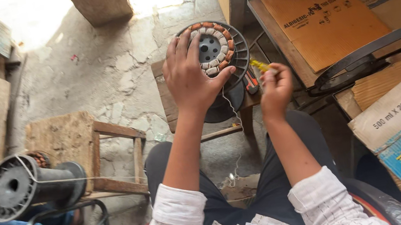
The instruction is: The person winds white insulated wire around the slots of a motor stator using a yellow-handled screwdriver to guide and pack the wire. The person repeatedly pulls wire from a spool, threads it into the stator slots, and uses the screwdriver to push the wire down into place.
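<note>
Copper-wound coils, some orange-brown and some wrapped in white, ring the round black motor stator (pixel 216 50) that lies flat under the left hand (pixel 191 76). That hand is spread wide, palm down, with fingertips on the near-left arc of the coil ring and the thumb stretched toward the lower coils, so the stator sits directly beneath and just beyond the hand, its round face turned up toward the camera. It rests on a small wooden table (pixel 165 94) in front of the person's knees, with a dark disc under it. To the right of the left hand and slightly nearer the body, the right hand (pixel 275 86) is closed in a pinch around a small yellow-handled tool (pixel 259 66), whose long axis points up and left toward the stator's right rim; tool tip and rim are near but apart. A thin pale wire (pixel 233 109) runs down from below the left thumb toward the lap. The left hand is the 1 already on the stator; the right is just beside it. Far to the left of both hands stands a grey wire spool (pixel 17 186) on a stand, and to the right of the right hand lie stacked cardboard boxes (pixel 325 13).
</note>
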